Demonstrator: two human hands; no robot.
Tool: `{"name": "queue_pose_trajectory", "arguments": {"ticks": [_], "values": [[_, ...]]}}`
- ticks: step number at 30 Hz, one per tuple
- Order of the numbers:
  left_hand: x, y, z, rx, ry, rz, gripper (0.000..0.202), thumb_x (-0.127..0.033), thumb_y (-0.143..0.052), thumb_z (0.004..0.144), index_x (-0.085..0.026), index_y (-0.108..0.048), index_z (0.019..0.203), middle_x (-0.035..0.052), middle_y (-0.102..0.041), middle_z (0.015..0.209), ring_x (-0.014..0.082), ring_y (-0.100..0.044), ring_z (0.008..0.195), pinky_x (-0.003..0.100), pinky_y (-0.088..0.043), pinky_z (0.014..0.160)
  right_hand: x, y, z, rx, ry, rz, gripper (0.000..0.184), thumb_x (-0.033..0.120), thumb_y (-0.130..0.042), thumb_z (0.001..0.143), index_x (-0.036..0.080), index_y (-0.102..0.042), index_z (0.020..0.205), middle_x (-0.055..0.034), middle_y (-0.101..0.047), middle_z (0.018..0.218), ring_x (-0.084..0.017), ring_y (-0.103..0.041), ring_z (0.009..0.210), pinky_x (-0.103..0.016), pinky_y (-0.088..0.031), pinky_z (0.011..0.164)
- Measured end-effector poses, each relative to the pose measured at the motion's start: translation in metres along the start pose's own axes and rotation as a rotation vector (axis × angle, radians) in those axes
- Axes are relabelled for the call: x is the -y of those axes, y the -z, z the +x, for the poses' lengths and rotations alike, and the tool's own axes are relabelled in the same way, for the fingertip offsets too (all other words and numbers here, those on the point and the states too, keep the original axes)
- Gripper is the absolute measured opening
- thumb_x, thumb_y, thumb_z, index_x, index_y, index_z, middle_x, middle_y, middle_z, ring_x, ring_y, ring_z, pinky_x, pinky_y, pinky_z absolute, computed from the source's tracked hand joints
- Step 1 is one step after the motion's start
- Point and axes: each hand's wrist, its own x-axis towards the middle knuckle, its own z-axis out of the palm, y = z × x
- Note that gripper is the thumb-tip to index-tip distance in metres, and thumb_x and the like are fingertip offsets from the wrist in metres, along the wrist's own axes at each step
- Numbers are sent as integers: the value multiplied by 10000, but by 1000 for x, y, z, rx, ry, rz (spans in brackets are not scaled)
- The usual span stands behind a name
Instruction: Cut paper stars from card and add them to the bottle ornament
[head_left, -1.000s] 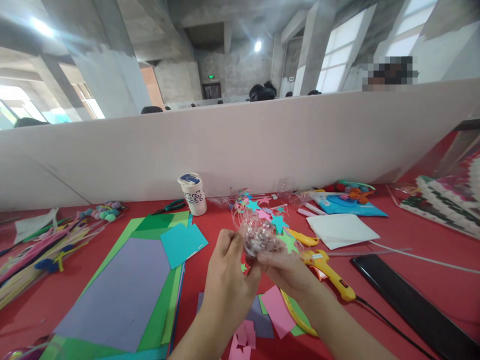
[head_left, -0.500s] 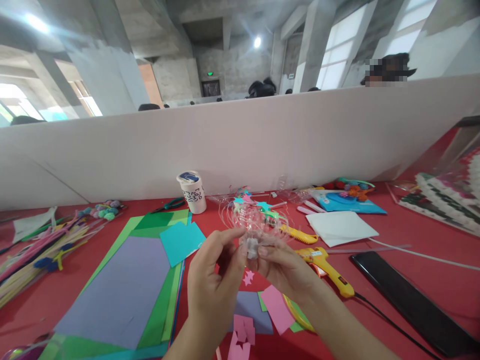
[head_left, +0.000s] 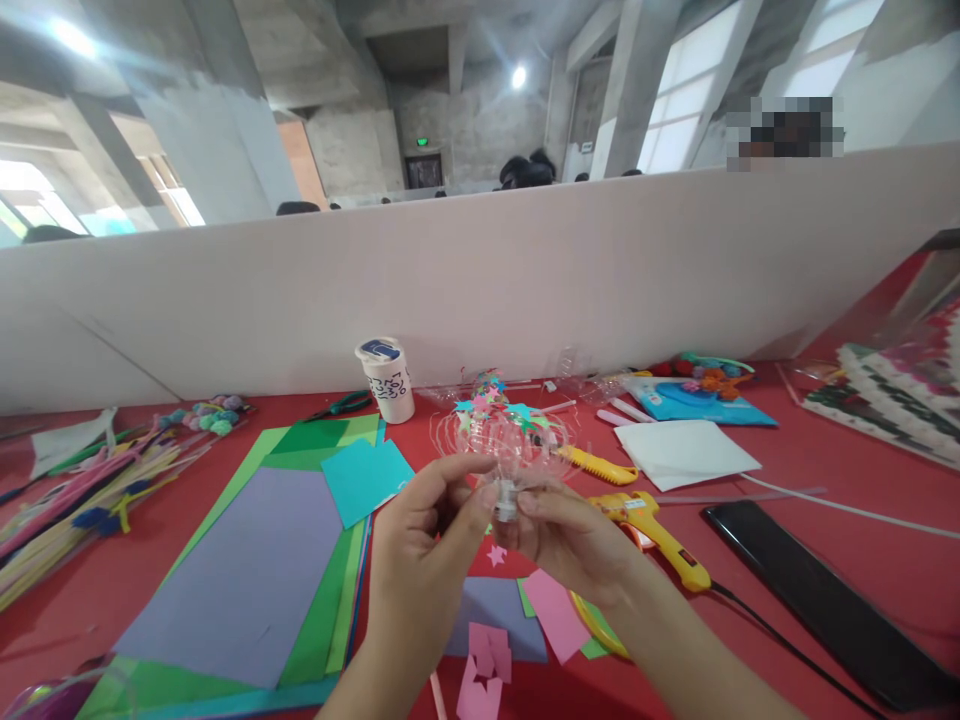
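Both hands meet in the middle of the head view around the clear ridged neck of a plastic bottle (head_left: 506,500). My left hand (head_left: 431,535) pinches its left side between thumb and fingers. From the right, the thumb and fingers of my right hand (head_left: 566,530) press on the same neck. Just beyond lie thin clear curled strips (head_left: 450,440), with blue and pink foam stars (head_left: 521,415) among them. Whether the strips join the neck is hard to make out. A small pink star (head_left: 496,555) lies on the table below.
A yellow glue gun (head_left: 667,545) and black case (head_left: 817,600) lie right, near a yellow cutter (head_left: 600,466). Coloured foam sheets (head_left: 240,570) cover the left, with a white cup (head_left: 386,380) behind. Pink scraps (head_left: 484,670) lie in front. A white partition (head_left: 480,290) closes the back.
The bottle neck has turned slightly between my fingers and its ridges show more clearly. Both hands keep their grip in nearly the same place.
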Motion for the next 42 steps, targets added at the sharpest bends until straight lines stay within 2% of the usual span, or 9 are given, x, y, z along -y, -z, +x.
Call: {"name": "queue_pose_trajectory", "arguments": {"ticks": [6,10,13,16,24,27,36,39,42], "values": [[-6,-3,-2,-69,47,9,127,-210,-622,760,-223,-732,824,-79,-403,526,50,-305,459,169,-276,423,1,-2,0,21,-41,51,186,263,-814,680,122,-745,780,12,-635,606,-75,-553,559,-161,-461,573],[0,0,-3,-84,-128,110,146,-161,-599,776,-238,-713,825,-83,-438,541,46,-345,461,158,-308,438,1,-1,0,29,-55,83,190,265,-815,679,122,-745,782,11,-646,615,-71,-564,554,-148,-468,568],[6,5,-1,-32,-274,202,146,-149,-590,802,-244,-684,860,-79,-500,578,46,-413,479,141,-340,447,2,-1,0,35,-58,93,200,266,-809,689,113,-750,804,3,-653,607,-71,-569,542,-143,-471,565],[9,9,1,6,-317,242,156,-132,-575,817,-245,-667,873,-76,-531,595,45,-453,492,129,-356,451,3,-3,-2,37,-59,107,207,268,-814,682,101,-746,782,-3,-658,627,-69,-576,550,-141,-478,568],[2,-1,-4,-117,-178,148,126,-159,-572,796,-226,-675,825,-78,-448,552,51,-358,461,161,-293,420,4,-5,-3,37,-68,148,224,252,-821,677,108,-757,837,4,-678,655,-62,-588,566,-141,-488,572],[2,-1,-4,-98,-154,135,152,-160,-565,799,-227,-687,858,-77,-425,547,54,-341,458,168,-274,406,4,-5,-1,33,-68,151,241,256,-825,674,106,-755,850,3,-679,667,-62,-589,566,-146,-486,566],[11,7,-3,39,-244,131,308,-117,-552,833,-301,-656,1056,-90,-437,560,46,-335,450,145,-271,399,7,-1,-2,38,-29,75,190,269,-803,693,117,-755,796,-6,-662,616,-81,-581,555,-151,-479,572],[5,3,-6,8,-148,74,232,-141,-564,820,-273,-677,974,-87,-433,539,49,-331,453,152,-270,405,8,0,-2,41,-1,39,158,268,-781,705,140,-719,634,-10,-650,606,-95,-577,568,-166,-476,589],[-2,-2,-8,-21,-29,28,132,-192,-572,807,-232,-685,861,-76,-440,525,54,-346,459,168,-277,417,10,1,-3,45,20,14,274,265,-774,698,159,-636,487,-8,-633,598,-105,-566,572,-184,-471,601]]}}
